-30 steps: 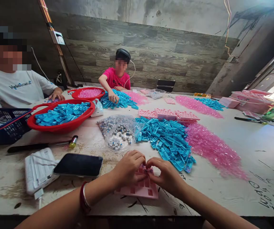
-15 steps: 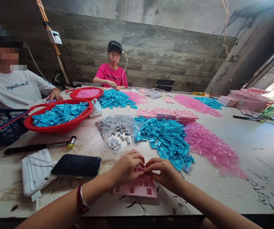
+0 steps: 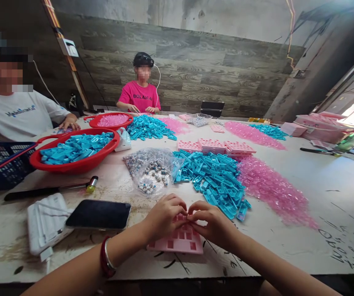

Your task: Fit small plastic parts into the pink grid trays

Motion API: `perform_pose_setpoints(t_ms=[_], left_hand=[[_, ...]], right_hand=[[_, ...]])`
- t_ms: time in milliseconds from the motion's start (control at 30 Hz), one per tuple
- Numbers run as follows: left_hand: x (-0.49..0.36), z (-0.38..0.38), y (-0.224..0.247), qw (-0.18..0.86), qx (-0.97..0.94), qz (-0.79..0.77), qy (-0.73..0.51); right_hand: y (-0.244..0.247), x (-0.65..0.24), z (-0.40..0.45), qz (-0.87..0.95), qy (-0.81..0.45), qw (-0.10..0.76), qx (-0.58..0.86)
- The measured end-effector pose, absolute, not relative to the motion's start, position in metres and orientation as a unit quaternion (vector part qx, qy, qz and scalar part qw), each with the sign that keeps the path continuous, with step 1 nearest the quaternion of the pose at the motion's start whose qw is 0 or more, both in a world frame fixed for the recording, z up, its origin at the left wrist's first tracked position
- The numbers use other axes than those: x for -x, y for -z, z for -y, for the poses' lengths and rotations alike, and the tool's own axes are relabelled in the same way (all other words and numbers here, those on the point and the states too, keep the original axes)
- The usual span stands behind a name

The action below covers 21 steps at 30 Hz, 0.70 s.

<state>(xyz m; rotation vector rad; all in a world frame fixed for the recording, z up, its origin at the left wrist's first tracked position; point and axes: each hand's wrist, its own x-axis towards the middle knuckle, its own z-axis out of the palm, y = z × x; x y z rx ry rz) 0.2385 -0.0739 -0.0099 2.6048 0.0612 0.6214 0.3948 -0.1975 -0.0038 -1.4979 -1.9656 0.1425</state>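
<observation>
While the left hand (image 3: 167, 216) and right hand (image 3: 213, 222) pinch narrowly, a pink shirt (image 3: 137, 91) shows "BOLAICA".

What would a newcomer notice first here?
Probably the near blue heap mid-table, with a shiny pink heap against its right side. Nearer, the left hand and right hand are close together over a pink tray. Toward the left, a large red basin holds blue pieces.
</observation>
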Motion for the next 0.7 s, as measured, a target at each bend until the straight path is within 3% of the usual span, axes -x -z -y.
perform_pose_setpoints(t_ms=[300,700], left_hand=[[-0.24,0.074,0.013,0.306,-0.925,-0.042,-0.223],[-0.244,0.072,0.011,0.342,-0.916,-0.051,-0.203]], right_hand=[[-0.003,-0.395,0.195,0.732,-0.101,0.35,0.576],[-0.011,-0.392,0.187,0.749,-0.123,0.268,0.593]])
